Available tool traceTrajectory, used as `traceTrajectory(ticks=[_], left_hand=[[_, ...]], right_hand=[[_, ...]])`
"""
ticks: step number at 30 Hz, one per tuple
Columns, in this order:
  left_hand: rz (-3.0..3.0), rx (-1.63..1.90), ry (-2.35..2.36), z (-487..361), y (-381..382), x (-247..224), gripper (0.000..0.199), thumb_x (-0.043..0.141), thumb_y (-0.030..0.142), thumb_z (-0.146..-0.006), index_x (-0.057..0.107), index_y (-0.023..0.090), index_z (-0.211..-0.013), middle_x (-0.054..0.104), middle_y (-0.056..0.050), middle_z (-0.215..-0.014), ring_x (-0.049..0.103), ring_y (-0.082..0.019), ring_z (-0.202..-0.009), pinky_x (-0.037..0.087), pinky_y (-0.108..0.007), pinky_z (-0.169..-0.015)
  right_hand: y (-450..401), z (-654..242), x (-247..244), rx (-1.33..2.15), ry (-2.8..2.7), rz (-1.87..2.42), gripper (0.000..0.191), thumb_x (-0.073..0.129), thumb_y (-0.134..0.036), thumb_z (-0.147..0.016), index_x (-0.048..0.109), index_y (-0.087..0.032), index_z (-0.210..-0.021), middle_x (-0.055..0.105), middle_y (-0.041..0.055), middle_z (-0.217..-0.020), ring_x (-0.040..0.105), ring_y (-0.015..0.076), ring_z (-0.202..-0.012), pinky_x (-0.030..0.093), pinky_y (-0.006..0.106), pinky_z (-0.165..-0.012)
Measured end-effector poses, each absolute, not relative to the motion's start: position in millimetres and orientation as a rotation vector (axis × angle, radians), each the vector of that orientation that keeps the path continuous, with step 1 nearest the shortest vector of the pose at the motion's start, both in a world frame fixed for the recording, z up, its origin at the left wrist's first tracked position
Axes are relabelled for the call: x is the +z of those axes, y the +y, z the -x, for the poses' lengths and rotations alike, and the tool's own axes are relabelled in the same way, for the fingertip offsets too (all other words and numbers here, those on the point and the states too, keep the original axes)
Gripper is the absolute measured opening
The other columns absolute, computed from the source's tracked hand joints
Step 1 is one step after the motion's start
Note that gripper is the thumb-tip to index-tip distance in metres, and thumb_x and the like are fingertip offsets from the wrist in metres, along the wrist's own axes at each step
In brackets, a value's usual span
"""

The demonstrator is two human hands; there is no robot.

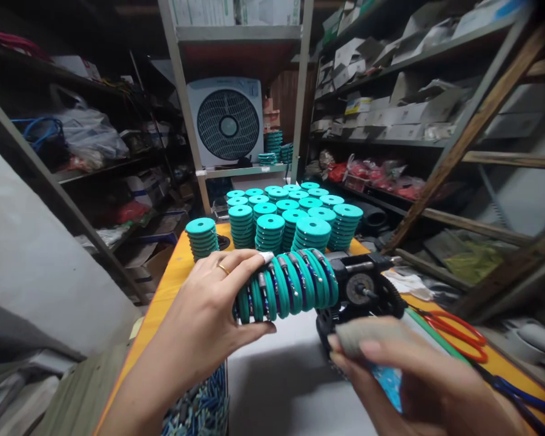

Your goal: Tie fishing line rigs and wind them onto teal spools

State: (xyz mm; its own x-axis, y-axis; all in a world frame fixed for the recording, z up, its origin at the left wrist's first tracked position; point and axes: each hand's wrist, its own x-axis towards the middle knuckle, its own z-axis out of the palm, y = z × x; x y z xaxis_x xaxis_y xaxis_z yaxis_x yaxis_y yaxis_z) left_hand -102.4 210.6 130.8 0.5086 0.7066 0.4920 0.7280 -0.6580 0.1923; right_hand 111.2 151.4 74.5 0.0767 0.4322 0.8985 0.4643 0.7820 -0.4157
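Note:
My left hand point(218, 297) is closed around a sideways stack of teal ring-shaped spools point(290, 284). Grey barrel-like pieces and thin lines with small beads show along the stack's side. A gold ring is on one finger, and a white wrap covers a fingertip. Blurred and curled, my right hand point(418, 369) is at the lower right, below the stack's right end. A grey cover or piece point(367, 335) lies along its fingers; whether it is worn or held cannot be made out. Behind the stack stands a black geared machine point(361, 287).
Several upright stacks of teal spools point(266, 223) fill the far side of the yellow table point(157, 309). Red-handled scissors point(456, 333) lie at right. Dark small pieces point(197, 402) sit at lower left. A box fan point(227, 124) and loaded shelves point(386, 142) stand beyond.

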Motion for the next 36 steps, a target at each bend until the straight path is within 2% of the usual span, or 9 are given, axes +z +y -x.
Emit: traceTrajectory(ticks=[3, 6, 9, 14, 27, 36], left_hand=[[2.705, -0.856, -1.275, 103.2, 210.8, 130.6, 0.072, 0.074, 0.03, -0.072, 0.04, 0.028, -0.136, 0.051, -0.004, -0.134, 0.047, -0.027, -0.117, 0.04, -0.045, -0.098], [2.707, -0.865, -1.271, 103.2, 211.6, 130.9, 0.073, 0.076, 0.032, -0.07, 0.042, 0.028, -0.135, 0.052, -0.004, -0.134, 0.048, -0.028, -0.115, 0.04, -0.046, -0.098], [2.703, -0.864, -1.274, 103.2, 211.7, 131.7, 0.073, 0.077, 0.033, -0.07, 0.044, 0.027, -0.134, 0.053, -0.003, -0.133, 0.049, -0.027, -0.113, 0.04, -0.045, -0.098], [2.704, -0.857, -1.265, 103.6, 210.4, 132.6, 0.074, 0.079, 0.032, -0.067, 0.045, 0.025, -0.133, 0.054, -0.003, -0.132, 0.048, -0.027, -0.112, 0.04, -0.044, -0.096], [2.723, -0.871, -1.226, 103.5, 209.9, 133.1, 0.075, 0.079, 0.03, -0.068, 0.043, 0.025, -0.134, 0.054, -0.004, -0.133, 0.048, -0.027, -0.115, 0.038, -0.045, -0.099], [2.713, -0.867, -1.255, 102.8, 210.4, 132.2, 0.075, 0.079, 0.031, -0.068, 0.044, 0.025, -0.133, 0.054, -0.003, -0.132, 0.048, -0.028, -0.112, 0.041, -0.046, -0.095]], right_hand=[[169.3, -99.2, 96.6, -0.001, -1.611, 0.667, 0.05, 0.066, 0.008, -0.071, 0.058, -0.022, -0.11, 0.069, 0.002, -0.09, 0.066, 0.0178, -0.083, 0.058, 0.031, -0.072], [182.8, -88.2, 100.9, 0.015, -1.577, 0.678, 0.046, 0.067, 0.006, -0.072, 0.058, -0.023, -0.106, 0.067, 0.0009, -0.09, 0.065, 0.0172, -0.082, 0.056, 0.033, -0.073], [188.7, -80.7, 97.3, 0.065, -1.538, 0.723, 0.04, 0.068, 0.003, -0.073, 0.058, -0.023, -0.103, 0.066, 0.0, -0.09, 0.064, 0.016, -0.08, 0.055, 0.032, -0.071], [189.7, -76.7, 95.0, 0.096, -1.521, 0.724, 0.037, 0.068, 0.001, -0.075, 0.058, -0.023, -0.101, 0.066, -0.0009, -0.091, 0.065, 0.0156, -0.081, 0.054, 0.032, -0.075], [190.2, -76.0, 91.5, 0.039, -1.551, 0.746, 0.035, 0.068, 0.0, -0.075, 0.058, -0.022, -0.1, 0.067, 0.0002, -0.09, 0.065, 0.0165, -0.079, 0.056, 0.033, -0.073], [188.7, -76.5, 88.1, 0.102, -1.522, 0.723, 0.04, 0.069, 0.003, -0.072, 0.056, -0.021, -0.101, 0.066, 0.0002, -0.093, 0.066, 0.0155, -0.08, 0.056, 0.032, -0.076]])
